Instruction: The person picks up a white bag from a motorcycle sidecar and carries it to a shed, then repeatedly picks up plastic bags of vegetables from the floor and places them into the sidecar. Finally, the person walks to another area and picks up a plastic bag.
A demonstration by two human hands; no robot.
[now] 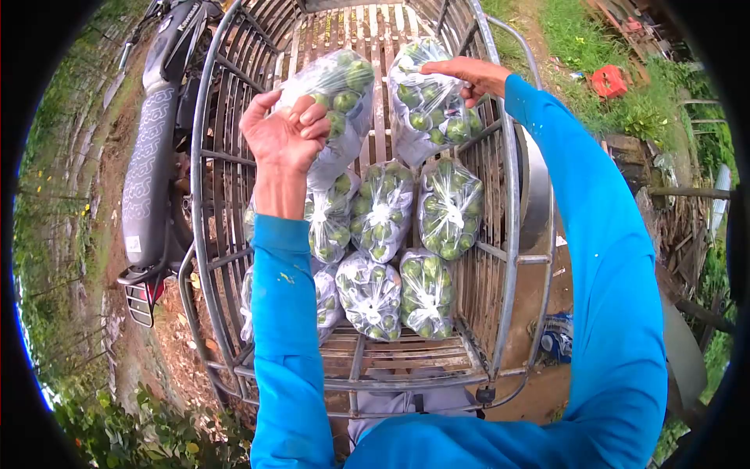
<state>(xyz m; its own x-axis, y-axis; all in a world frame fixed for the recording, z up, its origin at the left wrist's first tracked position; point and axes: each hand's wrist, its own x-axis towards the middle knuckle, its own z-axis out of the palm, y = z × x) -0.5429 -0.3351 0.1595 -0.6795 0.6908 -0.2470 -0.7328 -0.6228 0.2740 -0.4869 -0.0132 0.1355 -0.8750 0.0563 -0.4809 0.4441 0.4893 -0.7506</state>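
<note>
Head view: slatted cargo bed (332, 33), tubular metal rails (512, 203).
Left hand (285, 129): fingers curled at the upper-left bag (344, 113); pinch on film, cannot tell.
Right hand (469, 76): fingers extended over the upper-right bag (426, 117); grip, cannot tell.
Bag texture: clear, crinkled plastic, bulging with round green produce.
Knotted bags (451, 209): rounded, packed in rows nearer the wearer.
Open room: bare slats beyond both upper bags, narrow gap between them.
</note>
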